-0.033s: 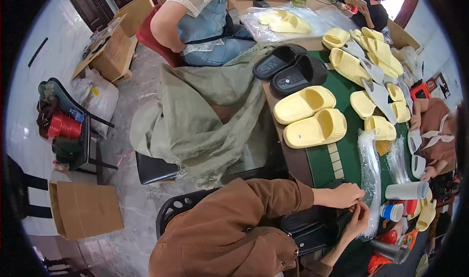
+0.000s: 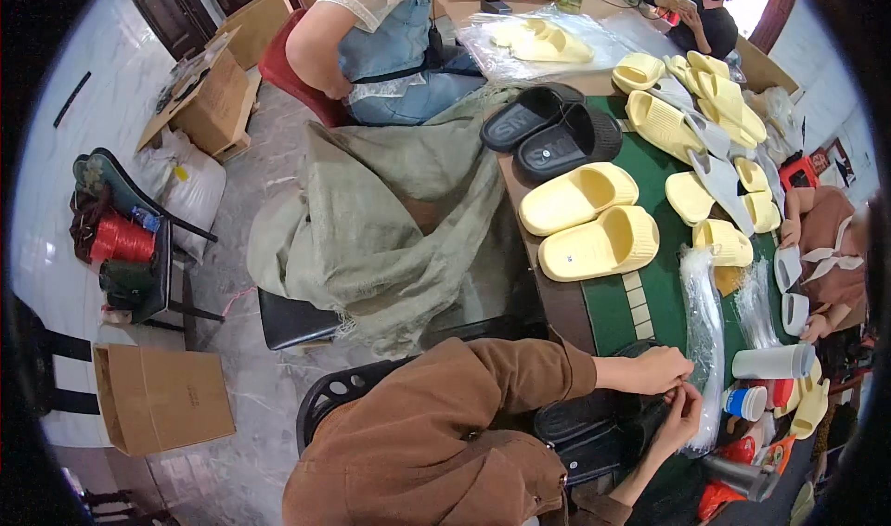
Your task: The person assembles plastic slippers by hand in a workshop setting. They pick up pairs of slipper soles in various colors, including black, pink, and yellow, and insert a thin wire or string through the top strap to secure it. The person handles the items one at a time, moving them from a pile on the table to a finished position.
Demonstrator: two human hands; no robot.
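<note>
My left hand (image 2: 657, 370) and my right hand (image 2: 685, 418) meet fingertip to fingertip at the green table's near right part. Both are closed in a pinch; whatever is between the fingers is too small or hidden to name. Below them lies a pair of black slide slippers (image 2: 587, 454), partly covered by my sleeve and hands. Just beside my fingertips stretches a bundle of thin clear plastic strands (image 2: 704, 340). Farther up the table sit a yellow slipper pair (image 2: 599, 248) and another black slipper pair (image 2: 568, 146).
More yellow slippers (image 2: 661, 122) and grey straps (image 2: 719, 187) cover the far table. A tumbler (image 2: 772, 362) and a small white tub (image 2: 745, 403) stand to the right. A person in brown (image 2: 835, 238) sits opposite; another in denim (image 2: 390, 53) sits beyond the draped cloth (image 2: 371, 220).
</note>
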